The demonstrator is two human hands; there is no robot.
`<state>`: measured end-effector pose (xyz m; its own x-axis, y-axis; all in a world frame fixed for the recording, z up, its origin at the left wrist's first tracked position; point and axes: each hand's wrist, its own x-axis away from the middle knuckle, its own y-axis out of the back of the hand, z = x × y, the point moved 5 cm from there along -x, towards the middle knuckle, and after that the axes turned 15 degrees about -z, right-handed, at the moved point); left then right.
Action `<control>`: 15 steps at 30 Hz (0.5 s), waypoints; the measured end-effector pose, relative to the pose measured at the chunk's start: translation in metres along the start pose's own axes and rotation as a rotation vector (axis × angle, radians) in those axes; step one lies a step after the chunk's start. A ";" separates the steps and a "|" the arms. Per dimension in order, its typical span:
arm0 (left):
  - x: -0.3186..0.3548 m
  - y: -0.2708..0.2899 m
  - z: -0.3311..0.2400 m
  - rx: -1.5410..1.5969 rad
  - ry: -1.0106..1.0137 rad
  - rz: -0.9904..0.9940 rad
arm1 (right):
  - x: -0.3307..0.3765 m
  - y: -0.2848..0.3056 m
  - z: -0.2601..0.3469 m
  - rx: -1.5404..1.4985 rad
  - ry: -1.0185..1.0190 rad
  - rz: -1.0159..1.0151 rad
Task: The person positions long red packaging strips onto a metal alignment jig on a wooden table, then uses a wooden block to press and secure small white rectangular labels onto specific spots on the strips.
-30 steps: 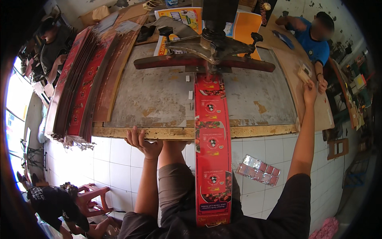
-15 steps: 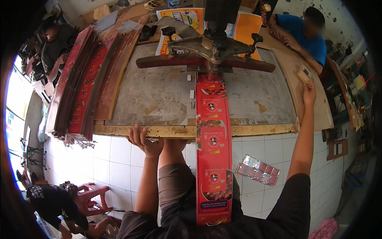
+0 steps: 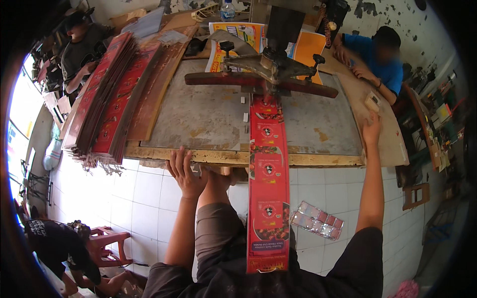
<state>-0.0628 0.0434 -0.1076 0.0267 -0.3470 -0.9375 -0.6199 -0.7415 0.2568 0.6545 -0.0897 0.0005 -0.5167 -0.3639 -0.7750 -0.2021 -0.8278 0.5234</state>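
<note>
While the left hand [image 3: 188, 176], fingers apart, touches the table edge [image 3: 318, 159], I cannot tell whether the right hand [image 3: 371, 130] grips the pale block [image 3: 372, 102].

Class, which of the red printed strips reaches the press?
The single strip in the centre, its far end at the press; the stacked strips lie at left.

On either side of the long, glossy red printed strip [image 3: 269, 191], we find open passage over the worn grey flat board [image 3: 328, 116]. A dark metal press with a wide crossbar [image 3: 271, 63] bars the far end; a tall stack of red printed strips [image 3: 120, 107] walls off the left. Two small white rectangular pieces [image 3: 245, 117] interrupt our left lane, while a pale rectangular block [image 3: 372, 101] sits just beyond our right hand [image 3: 370, 130].
</note>
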 end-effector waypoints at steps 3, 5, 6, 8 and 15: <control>-0.008 0.012 -0.003 0.015 0.023 0.072 | 0.046 0.024 0.081 -0.130 0.100 0.154; -0.012 0.020 -0.011 0.057 0.068 0.099 | 0.092 0.055 0.135 -0.249 0.188 0.260; -0.013 0.026 -0.018 0.082 0.101 0.099 | 0.117 0.068 0.156 -0.300 0.230 0.272; -0.006 0.037 -0.039 0.168 0.127 0.130 | 0.163 0.095 0.200 -0.408 0.269 0.311; 0.038 0.087 -0.119 0.588 -0.008 0.476 | 0.260 0.126 0.286 -0.647 0.222 0.371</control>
<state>-0.0225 -0.1023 -0.0928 -0.3524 -0.5475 -0.7590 -0.8796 -0.0831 0.4684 0.2564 -0.1665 -0.0340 -0.2627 -0.6862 -0.6783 0.5125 -0.6949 0.5045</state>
